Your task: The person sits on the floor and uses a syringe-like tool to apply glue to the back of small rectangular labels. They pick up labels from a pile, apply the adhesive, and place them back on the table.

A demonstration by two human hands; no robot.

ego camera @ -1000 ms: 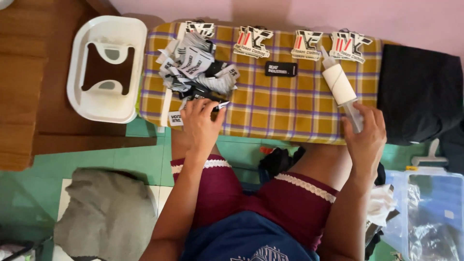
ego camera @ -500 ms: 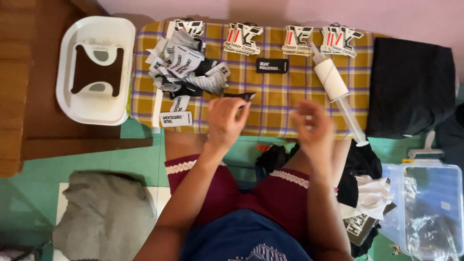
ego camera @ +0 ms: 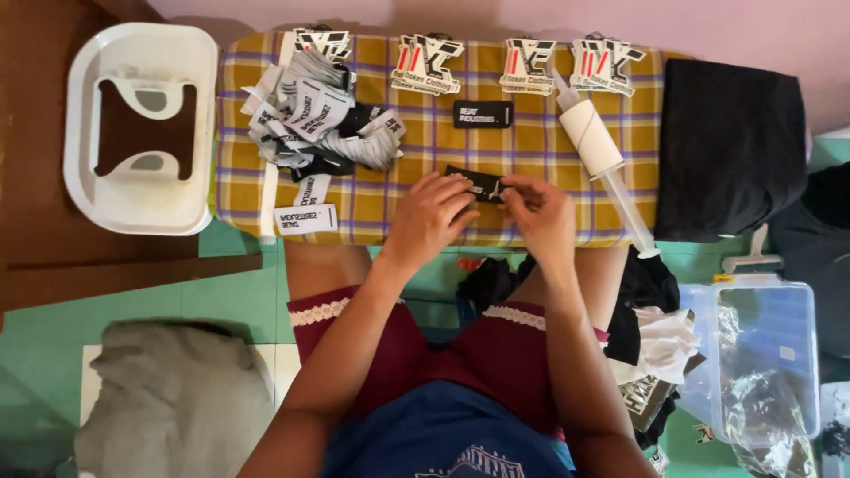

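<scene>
Both hands meet over the near edge of a yellow plaid board (ego camera: 549, 164). My left hand (ego camera: 429, 217) and my right hand (ego camera: 542, 212) pinch a small black label tag (ego camera: 478, 181) between their fingertips. A pile of black, white and grey fabric labels (ego camera: 314, 119) lies left of the hands. A second black tag (ego camera: 482, 113) rests flat beyond them. A white lint roller (ego camera: 602, 155) lies diagonally to the right of my right hand.
Several printed hang tags (ego camera: 425, 64) line the board's far edge. A white plastic stool (ego camera: 142, 128) stands left, folded black cloth (ego camera: 730, 146) right, a clear plastic box (ego camera: 761, 354) at lower right, grey cloth (ego camera: 173, 403) on the green floor.
My right hand left the lint roller's handle and came in to the middle. My left hand carried the black tag rightward, and both hands now hold it together.
</scene>
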